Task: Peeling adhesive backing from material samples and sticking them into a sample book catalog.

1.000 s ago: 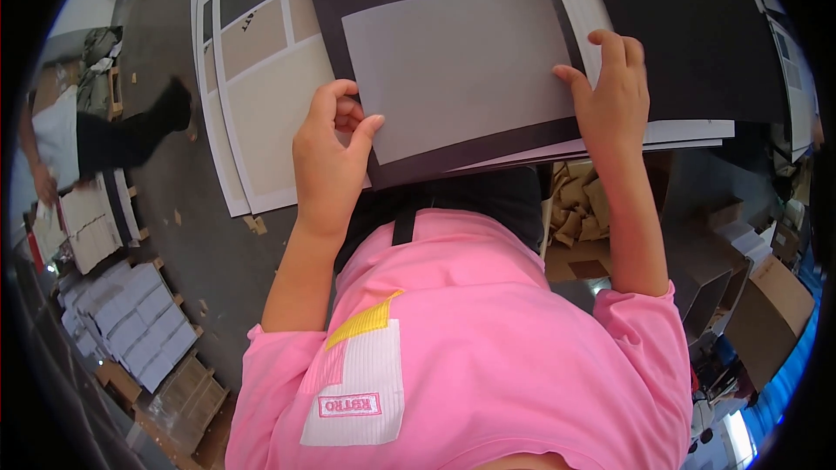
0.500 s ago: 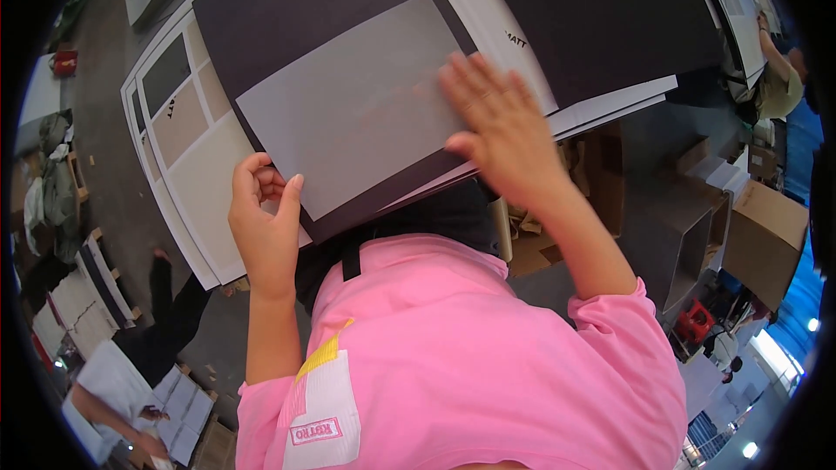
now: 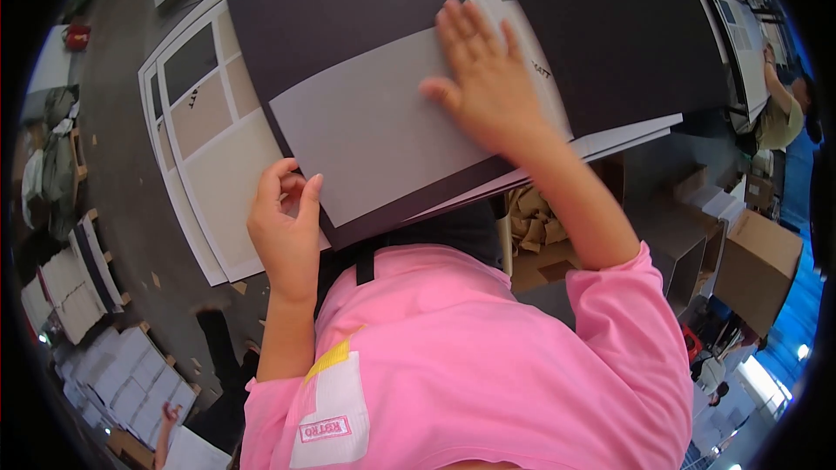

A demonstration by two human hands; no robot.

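Near the top middle of the view, a plain grey sheet (image 3: 374, 122) lies on a larger dark board (image 3: 340, 26), set toward the board's nearer end, with a strip of the board showing below it and along its left side. The right hand (image 3: 489, 91) is palm down over the sheet's right end, its fingers straight and slightly parted, their tips reaching past the sheet's far edge over the dark board, the thumb held out to the left above the grey. The left hand (image 3: 289, 222) is at the board's left edge, beside the sheet's near left corner, its fingers curled inward and its thumb pointing up opposite them; I cannot tell whether they pinch the edge. Left of the board lie overlapping white-bordered boards (image 3: 219, 196) with pale, beige and dark panels. To the right lies a broad black board (image 3: 618, 35), with white boards (image 3: 636, 132) showing from under its near edge. Left of the right forearm, an open cardboard box (image 3: 527, 273) holds crumpled brown paper (image 3: 531, 218). The person wears a pink shirt (image 3: 488, 339) with a white and yellow patch (image 3: 335, 396). Farther right stands another cardboard box (image 3: 753, 261), and at the lower left, stacks of white sheets (image 3: 131, 383) stand beside a co-worker (image 3: 225, 418), partly cut off by the rim.
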